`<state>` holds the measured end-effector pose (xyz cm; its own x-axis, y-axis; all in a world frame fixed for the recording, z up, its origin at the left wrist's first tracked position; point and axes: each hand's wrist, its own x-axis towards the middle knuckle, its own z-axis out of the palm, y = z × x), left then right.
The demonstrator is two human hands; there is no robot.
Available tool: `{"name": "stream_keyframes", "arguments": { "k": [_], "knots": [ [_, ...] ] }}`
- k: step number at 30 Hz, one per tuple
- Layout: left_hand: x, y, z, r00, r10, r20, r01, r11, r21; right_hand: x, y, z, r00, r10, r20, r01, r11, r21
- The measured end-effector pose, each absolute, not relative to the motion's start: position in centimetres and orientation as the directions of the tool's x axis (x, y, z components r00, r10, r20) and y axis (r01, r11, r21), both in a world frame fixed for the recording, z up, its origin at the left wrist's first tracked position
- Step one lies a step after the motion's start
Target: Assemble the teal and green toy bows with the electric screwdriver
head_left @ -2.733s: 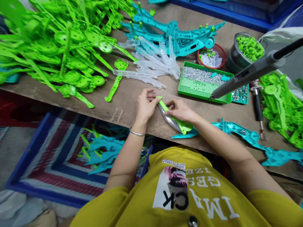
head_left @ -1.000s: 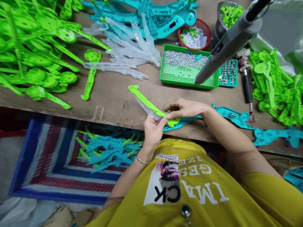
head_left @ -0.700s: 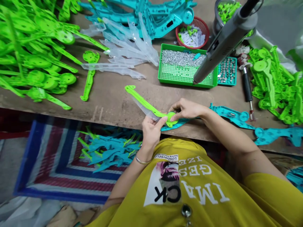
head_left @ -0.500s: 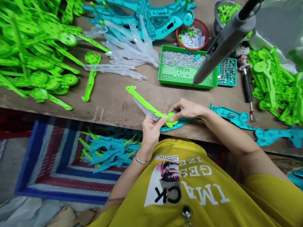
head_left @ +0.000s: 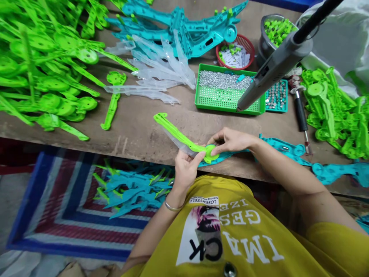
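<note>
Nearest: mustard shirt (head_left: 245,238), just below the bench edge. In the left hand (head_left: 186,168), silver bangle (head_left: 173,209) at the wrist: thumb above, fingers curled below, pinched on the neck of a lime-green part (head_left: 175,133). In the right hand (head_left: 232,139): thumb and forefinger clasped on the round end of the same part, from the right. Round end therefore between both sets of fingertips, low over the bench (head_left: 132,143). Long axis: from round end forward and leftward, away from the body; hooked tip free of both hands, nearer the left. Along the near side of the long shank: clear plastic strip (head_left: 176,143), running into the left grip; seating under the green not readable. Below the round end, at the bench edge: teal part (head_left: 224,157), trending right towards the forearm; touching the green or not, unclear. Down left, under bench level: blue-rimmed crate (head_left: 72,249) with teal-and-green pieces (head_left: 129,188).

Farther: green tray (head_left: 216,97) with small metal pins (head_left: 221,80), grey tool (head_left: 273,67) slanting over it. Left of tray: loose clear strips (head_left: 161,73); beyond, large teal frames (head_left: 198,32). Behind tray: red basket (head_left: 218,54).
</note>
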<state>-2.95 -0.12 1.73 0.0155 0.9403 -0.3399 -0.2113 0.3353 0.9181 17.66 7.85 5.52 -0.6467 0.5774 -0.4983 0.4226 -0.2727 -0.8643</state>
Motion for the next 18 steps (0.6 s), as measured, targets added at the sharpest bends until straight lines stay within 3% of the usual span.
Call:
{"name": "stream_keyframes", "arguments": {
  "k": [6, 12, 18],
  "knots": [
    [-3.0, -0.1, 1.4, 0.002, 0.935, -0.353, -0.217, 0.345, 0.913, 17.1, 7.3, 5.6, -0.59, 0.673, -0.446, 0.505, -0.124, -0.854],
    [-2.8, 0.2, 1.5, -0.032, 0.922, -0.385, -0.229, 0.368, 0.901, 16.8, 7.2, 6.4, -0.583, 0.683, -0.441, 0.579, -0.032, -0.815],
    [-3.6, 0.7, 2.2, 0.111, 0.871, -0.478, -0.249, 0.49, 0.835, 16.9, 7.4, 6.8, -0.587, 0.694, -0.417, 0.555, -0.03, -0.831]
  ]
}}
